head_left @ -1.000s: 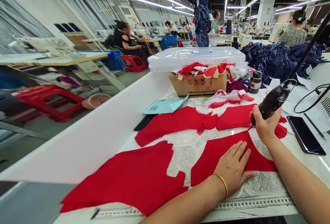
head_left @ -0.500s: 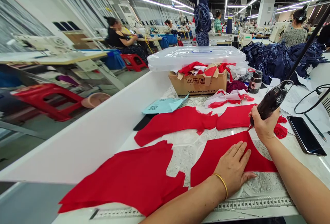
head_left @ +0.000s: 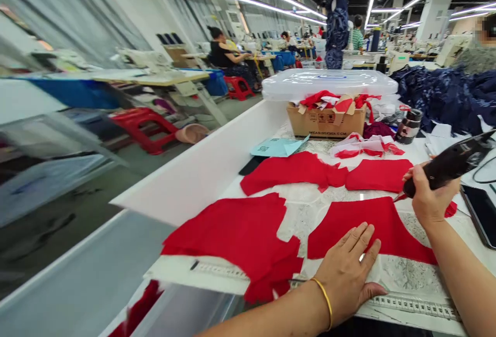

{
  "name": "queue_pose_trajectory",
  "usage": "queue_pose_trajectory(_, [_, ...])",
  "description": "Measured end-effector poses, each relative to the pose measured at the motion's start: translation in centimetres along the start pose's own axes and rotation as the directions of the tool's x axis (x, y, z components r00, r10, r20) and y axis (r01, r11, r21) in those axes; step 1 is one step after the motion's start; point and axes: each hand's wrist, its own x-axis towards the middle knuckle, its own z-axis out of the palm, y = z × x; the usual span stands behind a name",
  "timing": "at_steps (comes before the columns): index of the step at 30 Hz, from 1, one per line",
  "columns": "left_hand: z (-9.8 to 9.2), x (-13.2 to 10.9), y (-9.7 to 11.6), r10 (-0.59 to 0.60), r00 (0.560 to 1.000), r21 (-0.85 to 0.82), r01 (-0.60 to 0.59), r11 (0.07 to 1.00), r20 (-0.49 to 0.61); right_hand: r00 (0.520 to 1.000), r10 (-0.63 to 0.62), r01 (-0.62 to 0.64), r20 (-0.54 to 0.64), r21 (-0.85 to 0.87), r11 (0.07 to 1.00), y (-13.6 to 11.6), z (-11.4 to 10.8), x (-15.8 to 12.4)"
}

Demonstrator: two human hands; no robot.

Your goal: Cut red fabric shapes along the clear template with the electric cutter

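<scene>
My left hand lies flat, fingers spread, on the lower edge of a red fabric piece spread over white lace. My right hand is wrapped round a black corded hand tool, its tip at the upper right corner of that red piece. A larger red piece lies to the left, and two more red pieces lie further back.
A cardboard box of red scraps under a clear plastic lid stands at the back. A phone lies at the right, dark blue fabric behind it. A ruler strip runs along the near table edge. Other people sit at sewing machines.
The view has swung left and is blurred. My left hand has slid a little down toward the fabric's lower edge. The tool now tilts flatter, still at the red piece's corner.
</scene>
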Motion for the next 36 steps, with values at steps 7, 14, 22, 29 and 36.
queue_pose_trajectory(7, [0.7,-2.5,1.0,-0.105,0.992,0.056,0.109,0.993,-0.064,0.987,0.073,-0.087,0.140,0.100,0.991,-2.0,0.6,-2.1])
queue_pose_trajectory(14, [1.4,-2.5,0.8,-0.115,0.985,0.057,0.123,0.991,-0.127,0.965,0.081,-0.143,0.248,0.242,0.960,-4.5,3.0,-6.0])
queue_pose_trajectory(22, [2.4,-2.4,0.7,-0.177,0.976,-0.053,0.171,0.984,-0.128,0.894,0.091,-0.272,0.438,0.370,0.888,-6.8,7.1,-11.0])
queue_pose_trajectory(29, [2.2,-2.1,0.8,-0.218,0.968,-0.177,0.194,0.965,-0.127,0.872,0.077,-0.268,0.483,0.340,0.901,-6.7,9.0,-12.7])
queue_pose_trajectory(36, [1.3,-2.1,0.9,-0.211,0.975,-0.191,0.193,0.962,-0.076,0.879,0.079,-0.270,0.470,0.354,0.895,-6.4,9.3,-13.0])
